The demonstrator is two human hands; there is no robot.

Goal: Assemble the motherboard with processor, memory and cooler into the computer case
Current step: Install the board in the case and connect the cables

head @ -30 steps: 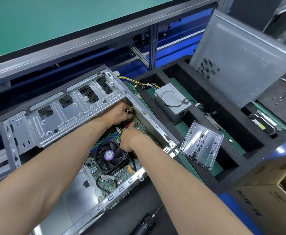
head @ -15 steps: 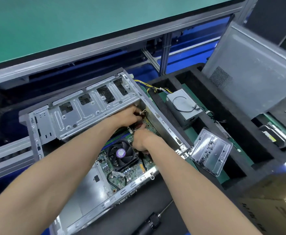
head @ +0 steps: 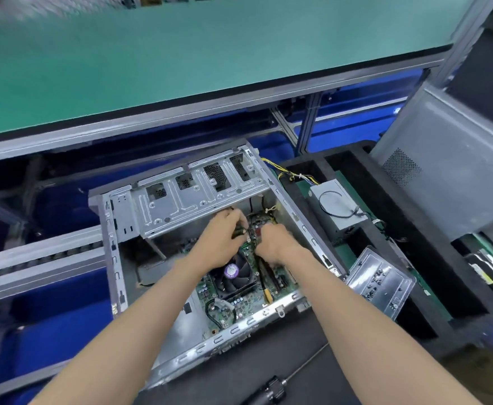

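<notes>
The open grey computer case [head: 114, 252] lies on its side in front of me. Inside it sits the green motherboard [head: 239, 305] with the black cooler fan [head: 233, 276], purple label on its hub. Both my hands are inside the case above the fan. My left hand [head: 222, 238] has its fingers curled round a small dark cable end near the drive cage [head: 192, 200]. My right hand [head: 274, 244] is curled just beside it, fingers down on the board; what it holds is hidden.
A grey power supply [head: 336, 206] with yellow and black wires lies in a black foam tray [head: 385, 217] at right. A clear screw box [head: 382, 282] leans by the case. The case side panel [head: 449, 162] stands at far right. A screwdriver [head: 271, 390] lies near me.
My view has lifted and shifted, so the case sits lower and more central in frame. Both hands stay at the same spot inside the case, the right one now closer to the left.
</notes>
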